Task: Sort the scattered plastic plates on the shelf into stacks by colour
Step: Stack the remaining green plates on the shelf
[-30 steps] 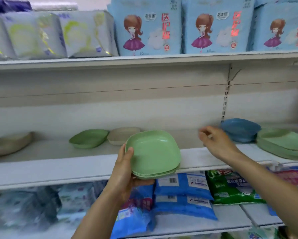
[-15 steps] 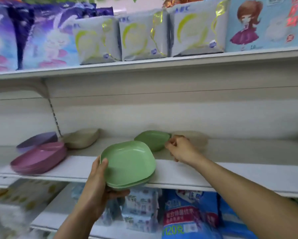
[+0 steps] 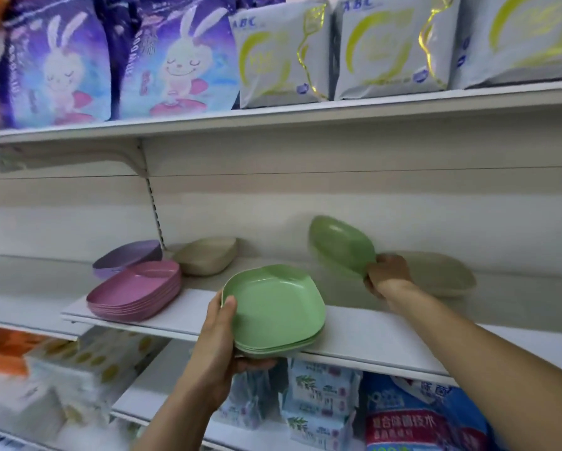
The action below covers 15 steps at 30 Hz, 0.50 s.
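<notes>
Your left hand (image 3: 219, 346) grips the small stack of square green plastic plates (image 3: 273, 312) level at the white shelf (image 3: 370, 333) edge, ready to receive. Your right hand (image 3: 385, 271) pinches a lone green plate (image 3: 340, 244), tilted and seemingly lifted, though blurred.

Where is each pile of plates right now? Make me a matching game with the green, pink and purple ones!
Things
1. stack of green square plastic plates
2. single green plastic plate
3. stack of pink plastic plates
4. purple plastic plates

Places
A. lying near the front edge of the white shelf
B. tilted up, gripped by the right hand
C. on the shelf just behind the pink stack
D. held by the left hand

Pairs: 1-D, 2-B, 3-A, 4-C
</notes>
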{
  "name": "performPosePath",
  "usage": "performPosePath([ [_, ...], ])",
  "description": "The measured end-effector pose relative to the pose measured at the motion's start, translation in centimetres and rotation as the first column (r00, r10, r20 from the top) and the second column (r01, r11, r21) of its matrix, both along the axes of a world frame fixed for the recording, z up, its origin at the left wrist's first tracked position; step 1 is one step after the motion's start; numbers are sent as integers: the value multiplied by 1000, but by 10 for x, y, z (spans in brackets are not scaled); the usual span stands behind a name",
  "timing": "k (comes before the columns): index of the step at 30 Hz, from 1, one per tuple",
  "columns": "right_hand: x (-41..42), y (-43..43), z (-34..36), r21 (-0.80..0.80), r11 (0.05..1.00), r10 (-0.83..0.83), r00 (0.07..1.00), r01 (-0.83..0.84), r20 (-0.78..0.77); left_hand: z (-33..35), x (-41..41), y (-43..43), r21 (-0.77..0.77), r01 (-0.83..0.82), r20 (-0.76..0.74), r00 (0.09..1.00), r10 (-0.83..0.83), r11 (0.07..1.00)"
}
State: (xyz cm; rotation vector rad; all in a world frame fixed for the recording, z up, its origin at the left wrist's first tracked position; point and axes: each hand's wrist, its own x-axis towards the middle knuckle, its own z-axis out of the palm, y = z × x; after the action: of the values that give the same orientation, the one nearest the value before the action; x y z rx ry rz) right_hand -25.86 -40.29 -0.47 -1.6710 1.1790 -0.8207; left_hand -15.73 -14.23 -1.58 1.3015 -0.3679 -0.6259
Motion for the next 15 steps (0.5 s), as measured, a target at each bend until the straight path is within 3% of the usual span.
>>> performPosePath([
  [2, -6, 16, 10, 60, 996, 55, 980, -68, 190, -2, 0, -3, -7, 1, 8, 1000, 0, 1000],
  [4, -14, 34, 19, -25, 982, 190, 964, -188, 185, -4, -2, -8, -26, 8, 20, 1000, -8, 1000],
  [7, -22, 53, 22, -219, 922, 309, 948, -319, -78, -7, -8, -15, -57, 43, 29, 999, -41, 997],
  [10, -32, 64, 18, -373, 860, 222, 913, -349, -343, -7, -17, -20, -67, 75, 56, 996, -71, 995],
  [15, -43, 86, 16, -517, 739, 60, 805, -433, -590, -3, -31, -29, -103, 89, 100, 992, -78, 991],
])
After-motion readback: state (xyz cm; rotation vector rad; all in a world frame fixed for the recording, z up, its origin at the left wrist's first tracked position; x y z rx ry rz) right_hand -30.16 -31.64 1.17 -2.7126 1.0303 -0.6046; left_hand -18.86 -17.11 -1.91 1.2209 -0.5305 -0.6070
